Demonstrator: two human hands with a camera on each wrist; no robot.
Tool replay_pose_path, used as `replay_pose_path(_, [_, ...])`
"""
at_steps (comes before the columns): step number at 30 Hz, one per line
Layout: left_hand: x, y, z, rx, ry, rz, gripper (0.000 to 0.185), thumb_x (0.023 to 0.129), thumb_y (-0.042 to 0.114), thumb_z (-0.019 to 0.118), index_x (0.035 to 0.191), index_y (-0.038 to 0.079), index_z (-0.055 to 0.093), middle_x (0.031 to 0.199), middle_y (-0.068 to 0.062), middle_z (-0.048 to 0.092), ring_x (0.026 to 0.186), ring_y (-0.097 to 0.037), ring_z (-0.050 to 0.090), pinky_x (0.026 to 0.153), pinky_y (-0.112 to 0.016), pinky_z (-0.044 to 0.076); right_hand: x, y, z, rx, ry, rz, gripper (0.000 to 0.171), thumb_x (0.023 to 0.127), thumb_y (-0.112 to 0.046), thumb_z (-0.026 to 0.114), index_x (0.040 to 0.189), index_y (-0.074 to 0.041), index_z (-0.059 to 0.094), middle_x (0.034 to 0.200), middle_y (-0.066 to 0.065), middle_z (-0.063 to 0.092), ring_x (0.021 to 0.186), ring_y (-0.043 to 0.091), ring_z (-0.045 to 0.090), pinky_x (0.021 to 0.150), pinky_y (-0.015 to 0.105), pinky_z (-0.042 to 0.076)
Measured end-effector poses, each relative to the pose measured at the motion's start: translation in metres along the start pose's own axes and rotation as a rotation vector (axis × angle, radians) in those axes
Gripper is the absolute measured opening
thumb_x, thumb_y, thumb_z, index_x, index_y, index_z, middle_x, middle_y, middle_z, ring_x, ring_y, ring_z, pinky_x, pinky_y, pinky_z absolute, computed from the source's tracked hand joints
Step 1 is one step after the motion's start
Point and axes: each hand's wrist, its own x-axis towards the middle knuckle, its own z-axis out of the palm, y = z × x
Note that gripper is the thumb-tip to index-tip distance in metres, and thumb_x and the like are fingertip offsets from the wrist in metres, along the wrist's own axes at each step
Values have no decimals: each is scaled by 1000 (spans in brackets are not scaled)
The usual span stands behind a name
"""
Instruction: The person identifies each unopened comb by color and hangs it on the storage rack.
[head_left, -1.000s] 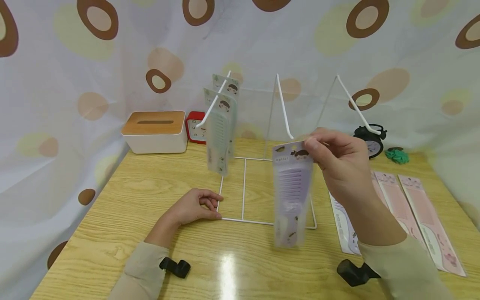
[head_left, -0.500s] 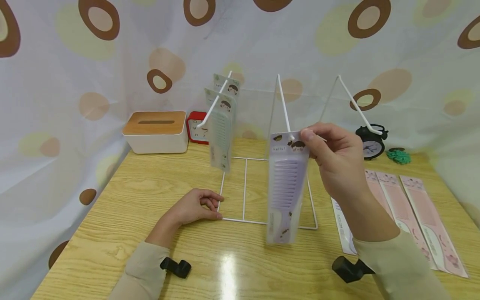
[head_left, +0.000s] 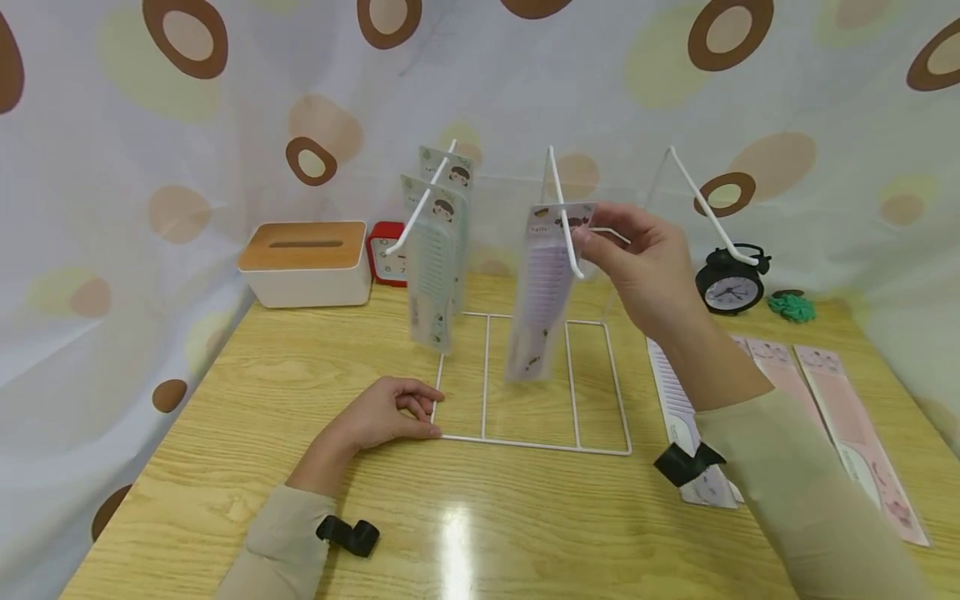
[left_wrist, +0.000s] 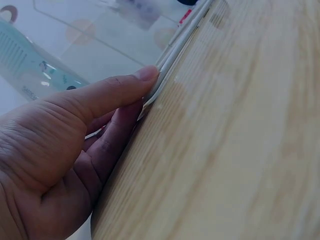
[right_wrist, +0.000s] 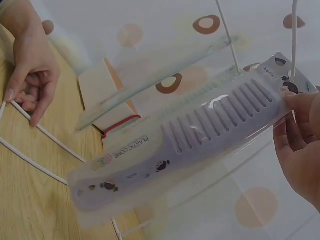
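Observation:
My right hand (head_left: 641, 262) pinches the top right corner of a packaged purple comb (head_left: 543, 287). The comb hangs on the middle prong of a white wire display rack (head_left: 525, 445), some way in from the prong's tip. In the right wrist view the clear pack of the comb (right_wrist: 220, 125) slants across, teeth showing. My left hand (head_left: 392, 412) holds the front left corner of the rack's base, thumb and fingers on the wire (left_wrist: 172, 57). Two packaged green combs (head_left: 431, 275) hang on the left prong, one behind the other.
Right of the rack lie another packaged purple comb (head_left: 682, 417) and several pink ones (head_left: 855, 417), partly behind my right arm. Along the back stand a wood-lidded tissue box (head_left: 307, 279), a red clock (head_left: 387, 265), a black alarm clock (head_left: 729, 283) and a green scrunchie (head_left: 792, 308).
My right hand has moved up and away from me, first bringing the purple comb to the middle prong's tip, then sliding it back along the prong. My left hand stays at the rack's corner.

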Motion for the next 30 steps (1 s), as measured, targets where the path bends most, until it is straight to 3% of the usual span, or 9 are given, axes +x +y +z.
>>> replay_pose_path(6, [-1,-1,-1,-1,1,1,49,79,17,86,122,4,68,89,-5,69,81,-14,65,86,-28,50,30,11,5,53,70,10,13,88,0,74,98,-7,72,97,1,68,96,11,65,89,21,55])
replay_pose_path(12, [-1,-1,0,0,4,7,49,78,17,87,121,4,69,88,-3,70,80,-14,66,87,-27,50,54,17,6,78,100,66,16,91,1,69,106,-4,68,100,2,67,96,11,66,87,21,55])
replay_pose_path(16, [-1,0,-1,4,7,1,49,77,18,87,121,7,69,88,-2,70,81,-15,66,87,-29,50,67,17,5,135,108,91,16,90,4,68,102,-6,71,96,2,67,92,10,67,84,21,56])
replay_pose_path(21, [1,0,0,6,4,5,49,77,18,87,121,8,69,88,-1,70,82,-16,66,88,-31,50,73,15,2,167,124,95,19,88,5,70,98,-9,75,95,1,69,90,10,68,84,21,56])
replay_pose_path(30, [0,0,-1,6,2,8,48,78,18,87,121,4,69,89,-4,69,81,-15,64,88,-32,49,66,18,-5,133,79,92,31,86,0,75,116,-7,72,99,1,68,94,10,67,86,22,56])
